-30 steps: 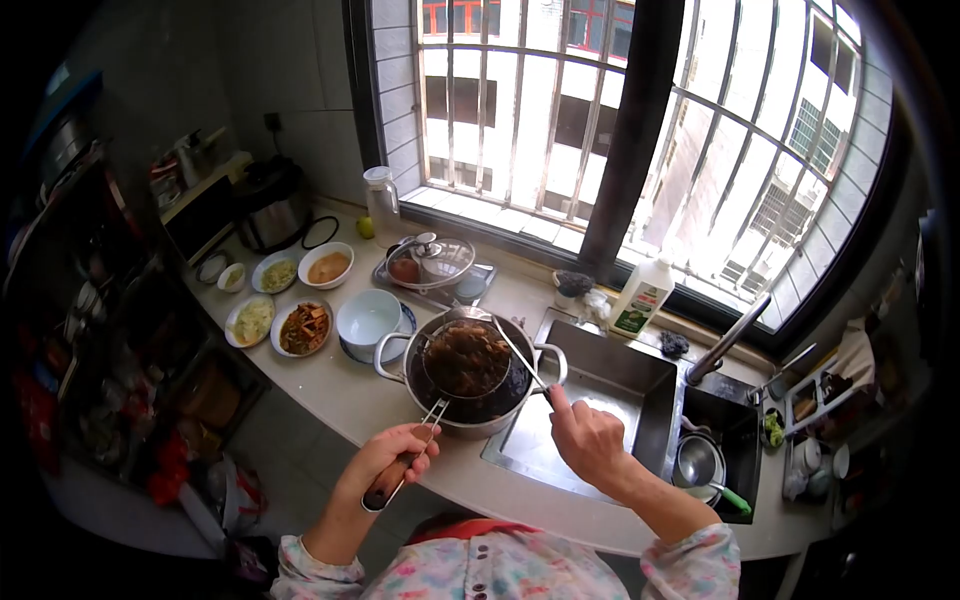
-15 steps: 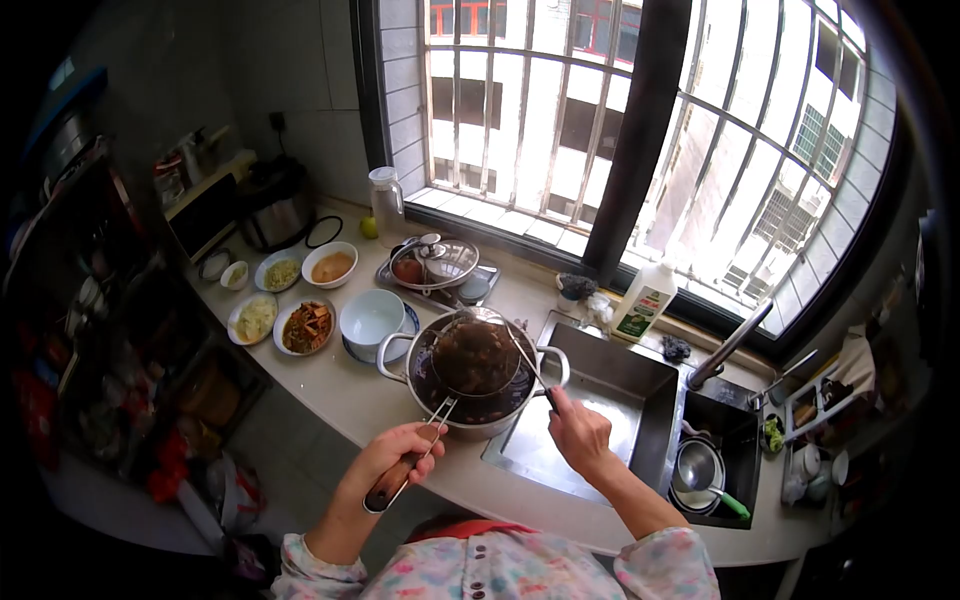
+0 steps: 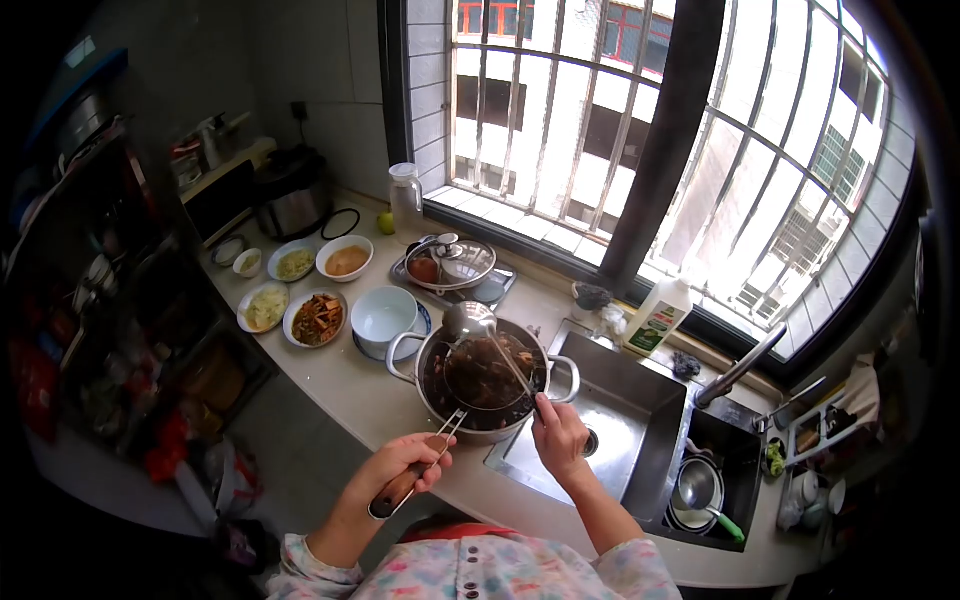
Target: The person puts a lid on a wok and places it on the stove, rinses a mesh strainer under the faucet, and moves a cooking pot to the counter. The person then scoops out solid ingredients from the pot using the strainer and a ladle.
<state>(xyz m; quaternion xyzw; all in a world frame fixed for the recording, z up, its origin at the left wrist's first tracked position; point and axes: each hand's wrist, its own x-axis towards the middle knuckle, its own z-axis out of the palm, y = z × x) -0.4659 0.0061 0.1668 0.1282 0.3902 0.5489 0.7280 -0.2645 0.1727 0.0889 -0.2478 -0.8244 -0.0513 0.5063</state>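
My left hand [image 3: 405, 468] is closed around the wooden handle of a wire strainer [image 3: 455, 425]. The strainer's round basket lies over a two-handled steel pot [image 3: 572, 375] and holds dark, wet food [image 3: 485, 370]. My right hand [image 3: 560, 437] grips the dark handle of a metal ladle [image 3: 470, 318]. The ladle slants across the strainer, its bowl at the pot's far left rim. Whether the ladle touches the food I cannot tell. Most of the pot's contents are hidden under the strainer.
Left of the pot stand a pale bowl [image 3: 384, 316] and several dishes of food, including a plate of reddish-brown food [image 3: 318, 320]. Behind are a lidded glass pan [image 3: 455, 262] and a pitcher [image 3: 405, 200]. Rightward are a sink [image 3: 640, 400], a white bottle [image 3: 660, 318] and a faucet [image 3: 735, 372].
My right hand and the ladle have moved left; the ladle bowl now shows at the pot's far rim. My left hand still holds the strainer over the pot. The camera view has shifted slightly.
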